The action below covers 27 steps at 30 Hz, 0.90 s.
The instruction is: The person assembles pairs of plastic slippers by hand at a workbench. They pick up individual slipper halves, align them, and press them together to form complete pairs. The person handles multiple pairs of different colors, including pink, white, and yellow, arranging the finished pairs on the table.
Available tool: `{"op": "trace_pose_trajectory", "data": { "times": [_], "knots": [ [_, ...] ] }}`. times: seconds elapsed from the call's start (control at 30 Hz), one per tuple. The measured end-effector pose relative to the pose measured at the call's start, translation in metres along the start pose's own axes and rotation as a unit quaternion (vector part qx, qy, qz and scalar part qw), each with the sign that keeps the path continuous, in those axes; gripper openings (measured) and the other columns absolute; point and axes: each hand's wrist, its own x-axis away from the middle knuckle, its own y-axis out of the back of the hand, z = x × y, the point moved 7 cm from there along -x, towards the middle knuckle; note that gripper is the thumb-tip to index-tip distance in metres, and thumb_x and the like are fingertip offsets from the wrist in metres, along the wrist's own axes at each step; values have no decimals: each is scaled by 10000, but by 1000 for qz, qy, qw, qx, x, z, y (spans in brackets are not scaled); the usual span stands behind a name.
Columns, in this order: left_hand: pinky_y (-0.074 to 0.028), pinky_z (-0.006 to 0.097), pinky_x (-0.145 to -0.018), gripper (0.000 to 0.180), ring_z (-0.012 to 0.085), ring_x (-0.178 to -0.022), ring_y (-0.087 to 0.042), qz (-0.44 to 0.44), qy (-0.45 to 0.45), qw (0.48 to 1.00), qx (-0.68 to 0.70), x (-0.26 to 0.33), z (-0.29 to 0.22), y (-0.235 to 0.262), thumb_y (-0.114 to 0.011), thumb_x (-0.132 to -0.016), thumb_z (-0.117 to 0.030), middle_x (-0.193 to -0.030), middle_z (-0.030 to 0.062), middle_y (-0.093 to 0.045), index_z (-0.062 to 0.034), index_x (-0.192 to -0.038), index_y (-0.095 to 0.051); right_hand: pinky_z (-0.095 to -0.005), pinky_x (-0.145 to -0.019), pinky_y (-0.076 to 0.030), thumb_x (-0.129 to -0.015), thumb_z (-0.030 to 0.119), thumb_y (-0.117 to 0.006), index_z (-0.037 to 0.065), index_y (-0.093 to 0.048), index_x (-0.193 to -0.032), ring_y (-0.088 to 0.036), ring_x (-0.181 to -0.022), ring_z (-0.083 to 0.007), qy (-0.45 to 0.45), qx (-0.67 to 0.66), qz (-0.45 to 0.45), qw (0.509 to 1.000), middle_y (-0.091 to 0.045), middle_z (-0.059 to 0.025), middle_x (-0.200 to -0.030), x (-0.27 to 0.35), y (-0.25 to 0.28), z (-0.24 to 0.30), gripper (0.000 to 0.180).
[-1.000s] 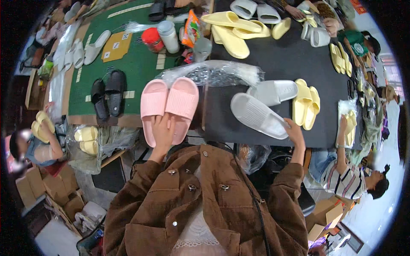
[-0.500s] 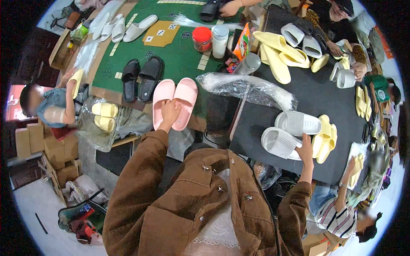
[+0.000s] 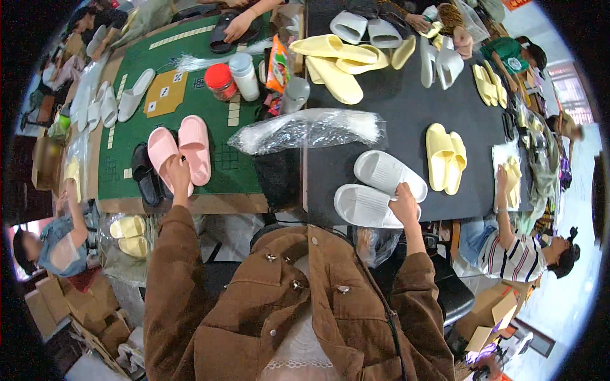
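My left hand (image 3: 178, 174) is closed on a pair of pink slippers (image 3: 194, 147) at the near edge of the green mat, gripping between the two at the heel end. They partly cover a pair of black slippers (image 3: 149, 181). My right hand (image 3: 405, 207) is closed at the heel ends of a pair of pale grey slippers (image 3: 365, 202) near the front edge of the black table; how its fingers grip is partly hidden. A pair of yellow slippers (image 3: 446, 159) lies just right of the grey ones.
Clear plastic bags (image 3: 311, 130) lie across the middle. Behind them stand a red-lidded jar (image 3: 221, 82), a white-capped bottle (image 3: 244, 76) and a grey tumbler (image 3: 295, 95). Loose yellow slippers (image 3: 337, 79) lie farther back. Other people handle slippers around the tables.
My view has turned. The pink slippers have moved left, over part of the black pair. The grey slippers have shifted away from the yellow pair and sit closer together, my right hand on them.
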Motion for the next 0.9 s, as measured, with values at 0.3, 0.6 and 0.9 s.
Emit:
{"op": "trace_pose_trajectory", "data": {
  "times": [0.3, 0.6, 0.9],
  "knots": [
    [-270, 431, -1062, 361, 392, -1279, -338, 15, -55, 984, 168, 96, -121, -18, -559, -826, -102, -1358, 254, -378, -35, -1181, -571, -409, -666, -466, -690, 227, -706, -80, -581, -888, -621, -755, -359, -22, -177, 44, 983, -627, -240, -797, 13, -39, 81, 386],
    [-301, 395, -1053, 455, 321, -1253, -384, 159, -251, 918, 261, 183, -310, -23, -599, -843, -150, -1359, 152, -410, -78, -1281, -500, -365, -784, -464, -746, 308, -716, -44, -577, -1046, -623, -848, -265, -145, -388, -20, 910, -654, -158, -921, -13, -53, 111, 484],
    [-249, 496, -1067, 703, 456, -1306, -224, 124, -294, 924, 209, 193, -369, -59, -657, -795, -184, -1434, 291, -159, -134, -1400, -300, -337, -680, -477, -802, 218, -671, -37, -591, -969, -632, -769, -198, -60, -392, 7, 918, -665, -123, -812, -13, -74, 91, 315]
  ]
}}
